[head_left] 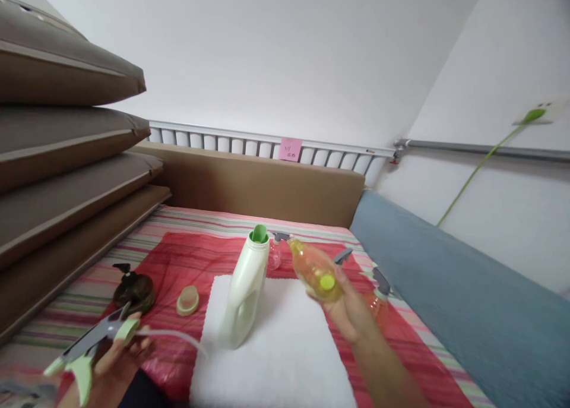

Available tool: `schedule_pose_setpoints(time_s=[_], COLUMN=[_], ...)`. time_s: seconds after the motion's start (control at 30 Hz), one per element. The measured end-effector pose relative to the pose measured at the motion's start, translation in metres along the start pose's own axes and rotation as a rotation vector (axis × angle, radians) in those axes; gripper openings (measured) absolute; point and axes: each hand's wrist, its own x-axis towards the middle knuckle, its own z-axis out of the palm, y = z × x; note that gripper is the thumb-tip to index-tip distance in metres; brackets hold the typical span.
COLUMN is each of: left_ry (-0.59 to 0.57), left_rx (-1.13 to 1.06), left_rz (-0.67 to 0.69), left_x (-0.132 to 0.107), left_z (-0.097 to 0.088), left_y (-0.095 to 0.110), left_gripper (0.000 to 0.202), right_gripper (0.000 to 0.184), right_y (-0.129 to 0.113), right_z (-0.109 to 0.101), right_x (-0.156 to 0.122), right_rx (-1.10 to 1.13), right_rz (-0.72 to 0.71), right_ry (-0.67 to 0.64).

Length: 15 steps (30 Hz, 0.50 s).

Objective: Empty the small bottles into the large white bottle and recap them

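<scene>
My left hand [116,356] is closed around a grey and pale green trigger sprayer head [91,340], whose thin clear tube points right toward the white cloth. In my right hand [350,310] is a see-through yellowish bottle [312,268], tilted, with its open neck toward the upper left and a bright yellow-green round spot near its base. Between the hands a pale green detergent jug [244,295] stands uncapped on the white cloth [285,366], a green spout in its mouth. A pale, cup-like cap [187,301] lies left of the jug.
A dark pump bottle [136,289] stands at the left. Clear spray bottles with grey heads include one [275,253] behind the jug and one [378,298] behind my right arm. Stacked brown cushions [71,135] rise at left; a blue padded panel [454,277] borders the right.
</scene>
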Motion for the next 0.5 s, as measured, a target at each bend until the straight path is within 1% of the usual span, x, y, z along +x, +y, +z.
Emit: schedule_pose_setpoints(time_s=[0.07,0.13,0.2,0.27,0.3,0.37,0.5], left_ry=[-0.112,-0.208,-0.292,-0.372,-0.394,-0.398,-0.411], left_rx=[-0.053,-0.086,-0.085,-0.044,-0.024,0.009,0.064], left_rz=[0.093,0.18,0.258,0.281,0.287,0.304,0.317], left_x=[-0.018,-0.036,-0.052,-0.064,-0.069,-0.077,-0.081], left_z=[0.035,0.075,0.111,0.134,0.142,0.149,0.148], left_y=[0.018,0.032,0.039,0.037,0.033,0.027,0.021], left_gripper=[0.041,0.042,0.04,0.038,0.037,0.036,0.036], right_gripper=[0.052,0.051,0.051,0.055,0.057,0.058,0.06], right_y=[0.042,0.072,0.089,0.095,0.095,0.095,0.093], right_z=[-0.005,-0.002,0.002,0.004,0.003,0.0,-0.007], right_x=[-0.025,-0.049,-0.067,-0.079,-0.084,-0.089,-0.094], right_rx=[0.248,0.419,0.515,0.558,0.57,0.588,0.618], right_rz=[0.224,0.38,0.467,0.505,0.515,0.519,0.51], right_ry=[0.008,0.004,-0.018,-0.045,-0.055,-0.059,-0.064])
